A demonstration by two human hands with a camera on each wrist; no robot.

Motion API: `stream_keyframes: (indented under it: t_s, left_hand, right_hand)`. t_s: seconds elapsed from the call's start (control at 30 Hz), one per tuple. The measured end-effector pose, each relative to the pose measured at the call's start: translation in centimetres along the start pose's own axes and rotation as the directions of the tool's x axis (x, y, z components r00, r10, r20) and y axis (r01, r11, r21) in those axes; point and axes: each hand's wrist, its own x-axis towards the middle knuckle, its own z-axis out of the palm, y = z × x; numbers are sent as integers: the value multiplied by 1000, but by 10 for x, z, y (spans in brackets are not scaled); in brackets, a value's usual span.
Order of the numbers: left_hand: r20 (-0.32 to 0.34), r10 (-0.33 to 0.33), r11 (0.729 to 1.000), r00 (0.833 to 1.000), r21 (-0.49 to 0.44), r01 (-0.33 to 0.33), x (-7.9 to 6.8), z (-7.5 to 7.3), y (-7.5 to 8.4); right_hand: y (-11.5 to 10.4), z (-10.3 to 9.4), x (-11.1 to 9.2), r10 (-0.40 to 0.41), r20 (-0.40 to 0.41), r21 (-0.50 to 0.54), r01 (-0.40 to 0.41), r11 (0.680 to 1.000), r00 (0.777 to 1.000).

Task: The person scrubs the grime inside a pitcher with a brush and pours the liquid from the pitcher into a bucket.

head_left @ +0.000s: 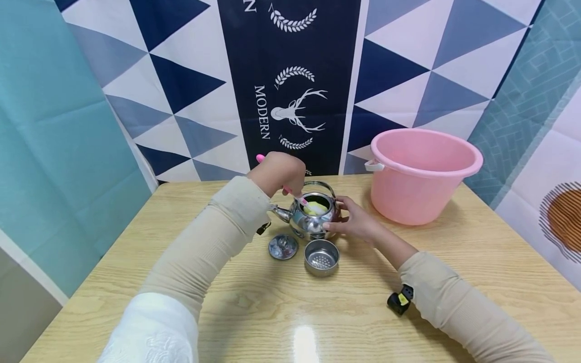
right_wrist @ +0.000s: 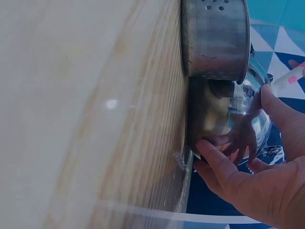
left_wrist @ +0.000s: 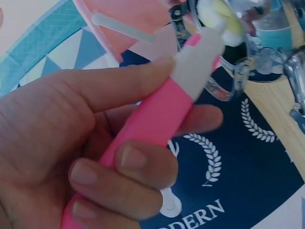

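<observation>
Currently, the left hand [head_left: 282,171] is clenched round a long pink-and-white plastic-handled scrubber [left_wrist: 155,112]; the left wrist view shows the thumb laid along the handle just short of its white neck, with three fingers curled across the pink grip. Beyond and below these fingers, the scrubber's soft yellow-and-white head [head_left: 314,208] sits inside the open mouth of a round, shiny silver metal teapot [head_left: 308,226]. Handle slants down from the fist to the mouth. Right hand [head_left: 356,220] grasps the teapot from the side: thumb on the body nearer the person, fingers on the side farther off in the head view. Teapot stands between the right thumb and fingers, upright on the pale wood-grain table [head_left: 254,312]; its spout [head_left: 281,214] points away from the right fingers and lies below the left fist. Just nearer the person than the right thumb, slightly to its left: a shallow round silver metal strainer [head_left: 322,259] with a perforated bottom, opening upward. Nearer the person than the left fist: a round silver metal lid [head_left: 283,247], knob up, beside the strainer. Well beyond the right fingers, to their right: a large pink plastic bucket [head_left: 408,196] with a white handle.
</observation>
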Motion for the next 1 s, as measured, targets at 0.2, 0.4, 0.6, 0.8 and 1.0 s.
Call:
stream_keyframes:
  t_s: [0.2,0.4,0.6,0.8,1.0]
  left_hand:
    - [45,-99,995,994,28,98,-3,-5,5]
    - [19,-142,988,990,60,141,-5,-6,9]
    - [-12,-150,983,989,103,150,-6,-6,7]
    - [-66,-135,987,989,82,140,-2,-2,2]
    - [-171,-79,990,982,106,98,4,3,2]
  right_hand:
    - [0,1,1,15,-10,-10,-15,1000,1000]
    - [0,2,1,13,-2,2,-13,1000,1000]
    - [1,2,1,20,-4,5,-20,1000,1000]
    - [-1,2,0,20,-6,-3,-20,1000,1000]
    - [-2,0,-1,29,-4,-7,-29,1000,1000]
